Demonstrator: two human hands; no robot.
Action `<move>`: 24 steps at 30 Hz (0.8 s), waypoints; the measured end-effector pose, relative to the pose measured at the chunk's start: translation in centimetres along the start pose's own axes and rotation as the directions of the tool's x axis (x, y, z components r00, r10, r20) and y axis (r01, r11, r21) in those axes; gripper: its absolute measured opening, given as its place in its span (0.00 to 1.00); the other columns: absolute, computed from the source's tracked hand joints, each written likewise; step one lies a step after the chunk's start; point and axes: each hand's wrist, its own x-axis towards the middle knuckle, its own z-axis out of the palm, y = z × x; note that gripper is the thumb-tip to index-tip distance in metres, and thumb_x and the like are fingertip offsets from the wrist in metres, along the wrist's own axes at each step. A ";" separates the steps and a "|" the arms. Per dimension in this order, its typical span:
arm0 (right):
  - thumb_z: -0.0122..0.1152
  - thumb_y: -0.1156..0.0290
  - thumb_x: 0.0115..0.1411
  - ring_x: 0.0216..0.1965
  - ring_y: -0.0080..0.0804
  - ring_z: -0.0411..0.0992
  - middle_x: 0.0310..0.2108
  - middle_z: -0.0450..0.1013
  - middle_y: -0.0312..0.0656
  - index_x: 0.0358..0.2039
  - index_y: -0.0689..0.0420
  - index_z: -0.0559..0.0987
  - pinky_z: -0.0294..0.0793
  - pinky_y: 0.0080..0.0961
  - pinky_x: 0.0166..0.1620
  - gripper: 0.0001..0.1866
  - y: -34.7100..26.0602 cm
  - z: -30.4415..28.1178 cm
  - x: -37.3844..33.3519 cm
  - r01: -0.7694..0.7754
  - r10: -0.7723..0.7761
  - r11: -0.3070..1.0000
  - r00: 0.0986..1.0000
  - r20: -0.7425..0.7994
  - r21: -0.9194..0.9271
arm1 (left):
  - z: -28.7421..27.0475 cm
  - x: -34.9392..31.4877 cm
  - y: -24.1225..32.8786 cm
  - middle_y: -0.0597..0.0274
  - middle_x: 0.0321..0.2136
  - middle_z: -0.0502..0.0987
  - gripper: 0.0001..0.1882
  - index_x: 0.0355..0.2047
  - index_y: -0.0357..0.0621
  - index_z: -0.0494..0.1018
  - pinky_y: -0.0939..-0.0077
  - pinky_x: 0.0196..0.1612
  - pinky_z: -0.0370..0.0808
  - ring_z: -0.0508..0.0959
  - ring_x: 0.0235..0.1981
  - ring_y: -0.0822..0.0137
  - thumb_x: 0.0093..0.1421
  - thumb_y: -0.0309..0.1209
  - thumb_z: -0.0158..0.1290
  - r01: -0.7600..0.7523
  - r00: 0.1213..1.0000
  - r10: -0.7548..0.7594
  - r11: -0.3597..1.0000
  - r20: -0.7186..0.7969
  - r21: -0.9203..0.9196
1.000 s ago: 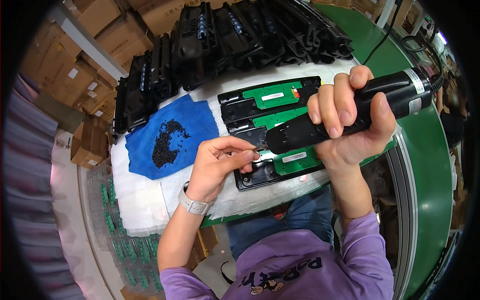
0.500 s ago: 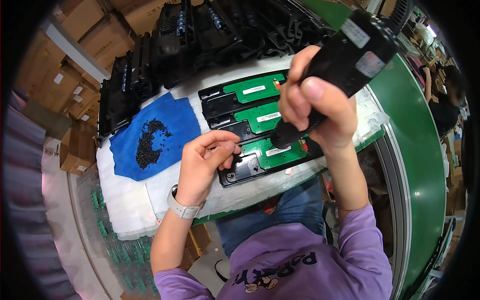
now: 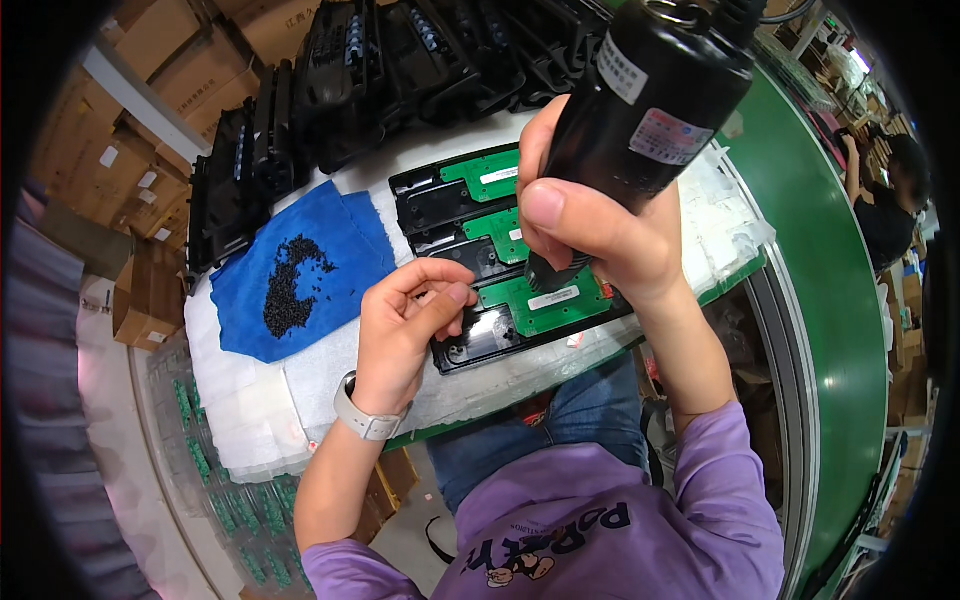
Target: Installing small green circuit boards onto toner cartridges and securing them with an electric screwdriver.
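Note:
My right hand is wrapped round a black electric screwdriver, its cord end up. The driver's ribbed lower end hangs over the nearest black panel, at the back edge of its green circuit board; the bit is hidden. My left hand has thumb and forefinger pinched together over the left part of that panel. Whatever lies between those fingertips is too small to make out. Two more black panels with green boards lie in a row behind. To the left, small black screws are heaped on a blue cloth.
Black plastic housings crowd the back of the white-covered table. A green surface runs along the right side. Cardboard boxes stand at the left, and a person in dark clothing is at the far right.
My right hand and the screwdriver have shifted left, and the driver looks larger and more upright. My left hand has barely moved and stays pinched.

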 end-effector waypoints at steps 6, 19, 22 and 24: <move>0.60 0.68 0.46 0.10 0.19 0.60 0.12 0.64 0.38 0.25 0.62 0.67 0.57 0.14 0.13 0.14 0.3 -0.2 -0.1 -0.036 0.036 0.999 0.999 -0.004 0.025 | 0.2 0.0 -0.1 0.64 0.26 0.75 0.07 0.36 0.36 0.72 0.90 0.23 0.62 0.68 0.21 0.82 0.56 0.24 0.51 0.002 1.000 -0.002 1.000 -0.014 0.009; 0.63 0.71 0.45 0.11 0.19 0.61 0.13 0.64 0.36 0.24 0.62 0.67 0.59 0.14 0.14 0.13 1.1 0.1 -0.5 0.028 -0.029 0.999 0.999 0.019 0.043 | 0.6 0.1 -0.3 0.64 0.25 0.74 0.08 0.36 0.35 0.73 0.89 0.25 0.64 0.69 0.20 0.80 0.58 0.25 0.50 -0.018 0.999 0.018 1.000 -0.051 0.017; 0.61 0.71 0.46 0.10 0.20 0.61 0.13 0.63 0.36 0.27 0.63 0.67 0.58 0.16 0.13 0.13 0.8 -0.5 -0.5 0.051 -0.055 0.992 0.998 0.028 0.119 | 0.4 0.1 -0.2 0.63 0.26 0.75 0.08 0.37 0.35 0.73 0.89 0.25 0.64 0.70 0.21 0.80 0.56 0.24 0.51 -0.043 0.998 0.043 0.999 -0.034 0.003; 0.56 0.67 0.50 0.09 0.21 0.58 0.13 0.61 0.35 0.31 0.62 0.66 0.57 0.19 0.14 0.14 0.3 -1.7 -0.4 0.050 -0.059 0.983 0.997 0.047 0.175 | 0.3 0.0 -0.2 0.61 0.26 0.76 0.08 0.37 0.35 0.73 0.89 0.24 0.64 0.71 0.21 0.80 0.56 0.23 0.52 -0.049 0.998 0.049 0.999 -0.034 -0.003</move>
